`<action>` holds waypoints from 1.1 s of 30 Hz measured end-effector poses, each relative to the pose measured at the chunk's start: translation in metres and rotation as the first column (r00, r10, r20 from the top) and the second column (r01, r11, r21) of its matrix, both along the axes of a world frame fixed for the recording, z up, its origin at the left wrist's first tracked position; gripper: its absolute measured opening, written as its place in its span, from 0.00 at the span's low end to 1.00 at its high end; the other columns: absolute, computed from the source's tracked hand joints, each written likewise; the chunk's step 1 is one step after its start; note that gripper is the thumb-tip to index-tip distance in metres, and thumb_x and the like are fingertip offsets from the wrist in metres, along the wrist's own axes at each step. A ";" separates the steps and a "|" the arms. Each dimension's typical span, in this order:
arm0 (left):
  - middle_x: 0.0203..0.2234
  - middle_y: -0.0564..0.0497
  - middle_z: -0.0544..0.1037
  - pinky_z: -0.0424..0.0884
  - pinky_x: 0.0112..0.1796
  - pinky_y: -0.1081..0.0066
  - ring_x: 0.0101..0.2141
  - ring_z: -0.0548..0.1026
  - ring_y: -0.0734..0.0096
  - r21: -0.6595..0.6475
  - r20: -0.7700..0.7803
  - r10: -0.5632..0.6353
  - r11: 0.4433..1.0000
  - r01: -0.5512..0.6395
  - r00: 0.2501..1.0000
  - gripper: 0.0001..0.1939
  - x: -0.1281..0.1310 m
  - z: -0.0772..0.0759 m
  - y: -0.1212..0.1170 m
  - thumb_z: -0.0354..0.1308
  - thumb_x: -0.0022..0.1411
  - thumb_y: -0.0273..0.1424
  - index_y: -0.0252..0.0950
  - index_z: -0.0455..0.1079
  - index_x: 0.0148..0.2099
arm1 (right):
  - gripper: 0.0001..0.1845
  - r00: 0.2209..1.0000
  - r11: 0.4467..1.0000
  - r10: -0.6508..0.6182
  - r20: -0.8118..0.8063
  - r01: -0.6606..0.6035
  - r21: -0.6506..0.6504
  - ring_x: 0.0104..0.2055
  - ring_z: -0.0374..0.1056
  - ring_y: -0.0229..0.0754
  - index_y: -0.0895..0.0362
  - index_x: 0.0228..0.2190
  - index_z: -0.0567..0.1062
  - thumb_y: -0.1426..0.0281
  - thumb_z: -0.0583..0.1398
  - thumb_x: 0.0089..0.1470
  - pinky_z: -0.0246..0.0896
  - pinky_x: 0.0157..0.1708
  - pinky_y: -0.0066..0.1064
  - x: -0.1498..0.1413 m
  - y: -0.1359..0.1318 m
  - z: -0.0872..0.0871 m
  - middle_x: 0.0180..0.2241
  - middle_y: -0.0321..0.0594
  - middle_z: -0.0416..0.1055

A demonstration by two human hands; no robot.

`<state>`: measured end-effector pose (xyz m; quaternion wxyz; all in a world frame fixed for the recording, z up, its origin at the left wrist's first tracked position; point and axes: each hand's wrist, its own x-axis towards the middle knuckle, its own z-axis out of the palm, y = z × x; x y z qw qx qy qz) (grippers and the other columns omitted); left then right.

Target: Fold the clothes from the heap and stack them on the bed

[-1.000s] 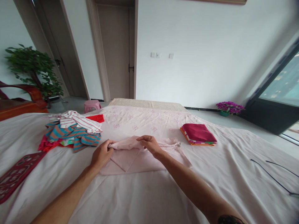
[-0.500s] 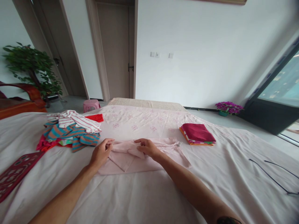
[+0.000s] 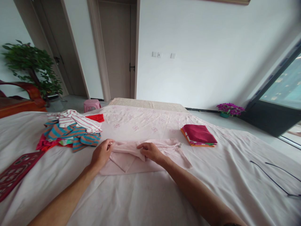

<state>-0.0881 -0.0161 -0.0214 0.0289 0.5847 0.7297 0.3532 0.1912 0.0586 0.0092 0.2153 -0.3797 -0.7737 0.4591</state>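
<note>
- The left hand (image 3: 101, 155) is pinching the left end of a pale pink garment (image 3: 135, 168) with its grip, thumb and fingers closing on the folded edge.
- The right hand (image 3: 151, 153) is grasping a raised fold near the garment's middle, its grip curling around the thin cloth.
- The garment is lying flat in the near centre, its smooth, soft fabric forming a long shape with an angled flap on the left; a gathered band is running along its far right part and ending at a small pale knot (image 3: 180, 145).
- A pale pink sheet (image 3: 122, 197) is spreading beneath it, rippling into soft creases and showing printed flowers on the far part.
- On the left, a loose clothes heap (image 3: 75, 128) is mixing red-striped white, teal-and-brown striped and plain red cloth.
- A flat, dark red patterned panel (image 3: 21, 171) is lying nearer, touching or just beside the heap.
- On the right, a neat folded stack (image 3: 198, 135) is showing crimson cloth above orange edges.
- At the far right, a green pot (image 3: 224, 115) is holding bushy purple flowers (image 3: 231, 109).
</note>
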 end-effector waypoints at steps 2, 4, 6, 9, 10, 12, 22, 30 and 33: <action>0.38 0.49 0.79 0.70 0.39 0.70 0.39 0.77 0.66 0.058 0.004 -0.023 0.998 0.023 1.000 0.12 0.000 0.000 0.000 0.48 0.62 0.33 0.40 0.70 0.45 | 0.21 0.999 0.999 0.027 0.046 -0.028 0.024 0.25 0.63 0.33 0.59 0.43 0.79 0.76 0.55 0.47 0.54 0.24 0.23 0.000 -0.002 0.003 0.24 0.34 0.71; 0.40 0.49 0.79 0.70 0.42 0.69 0.40 0.77 0.66 0.123 0.022 -0.057 0.991 0.054 0.998 0.12 0.001 0.001 0.000 0.48 0.62 0.33 0.39 0.70 0.45 | 0.21 0.997 0.996 0.022 0.075 -0.028 0.081 0.27 0.65 0.35 0.58 0.43 0.79 0.76 0.55 0.49 0.56 0.27 0.24 0.000 -0.003 0.006 0.26 0.35 0.73; 0.41 0.48 0.79 0.70 0.44 0.69 0.42 0.77 0.66 0.171 0.050 -0.074 0.983 0.065 0.996 0.13 0.002 0.002 0.000 0.48 0.63 0.34 0.39 0.70 0.45 | 0.21 0.995 0.983 -0.033 0.097 0.014 0.185 0.29 0.67 0.36 0.56 0.45 0.78 0.75 0.54 0.51 0.58 0.30 0.25 0.000 -0.004 0.008 0.29 0.36 0.74; 0.41 0.48 0.79 0.70 0.46 0.67 0.42 0.76 0.65 0.194 0.088 -0.073 0.979 0.055 0.993 0.13 0.004 0.005 -0.002 0.47 0.62 0.33 0.38 0.70 0.45 | 0.24 0.976 0.911 -0.147 0.160 0.071 0.405 0.36 0.68 0.39 0.54 0.47 0.76 0.78 0.54 0.49 0.58 0.38 0.27 0.006 -0.002 0.009 0.35 0.38 0.75; 0.40 0.48 0.79 0.70 0.46 0.67 0.42 0.76 0.65 0.194 0.094 -0.076 0.979 0.057 0.993 0.13 0.004 0.005 -0.003 0.47 0.62 0.32 0.38 0.70 0.45 | 0.26 0.965 0.877 -0.179 0.193 0.068 0.475 0.40 0.67 0.40 0.53 0.47 0.76 0.79 0.54 0.47 0.58 0.41 0.28 0.009 -0.001 0.009 0.38 0.39 0.75; 0.40 0.48 0.79 0.70 0.46 0.67 0.43 0.76 0.65 0.193 0.097 -0.085 0.979 0.065 0.992 0.14 0.003 0.005 -0.003 0.46 0.60 0.30 0.38 0.70 0.45 | 0.28 0.935 0.828 -0.217 0.282 0.023 0.560 0.46 0.65 0.43 0.52 0.46 0.76 0.81 0.56 0.44 0.56 0.46 0.29 0.017 0.003 0.010 0.44 0.41 0.73; 0.41 0.47 0.78 0.69 0.47 0.66 0.44 0.75 0.63 0.168 0.005 -0.080 0.983 0.078 0.997 0.15 0.001 -0.001 0.000 0.46 0.59 0.28 0.38 0.69 0.46 | 0.11 0.895 0.806 -0.247 0.371 -0.023 0.591 0.44 0.65 0.41 0.54 0.37 0.79 0.72 0.56 0.57 0.53 0.45 0.29 0.031 0.016 0.008 0.39 0.42 0.74; 0.41 0.48 0.79 0.66 0.50 0.65 0.47 0.74 0.62 0.045 -0.213 -0.086 0.994 0.098 0.973 0.15 0.002 0.003 -0.002 0.45 0.61 0.28 0.40 0.71 0.44 | 0.13 0.883 0.772 -0.249 0.397 -0.067 0.633 0.45 0.62 0.42 0.54 0.38 0.78 0.76 0.57 0.52 0.51 0.45 0.30 0.030 0.010 0.004 0.40 0.42 0.72; 0.42 0.47 0.79 0.66 0.51 0.64 0.50 0.73 0.62 0.026 -0.249 -0.086 0.995 0.095 0.965 0.15 0.002 0.004 -0.003 0.46 0.61 0.27 0.40 0.72 0.43 | 0.12 0.883 0.766 -0.247 0.400 -0.075 0.638 0.45 0.62 0.42 0.54 0.38 0.77 0.75 0.57 0.54 0.51 0.45 0.30 0.031 0.010 0.004 0.40 0.42 0.72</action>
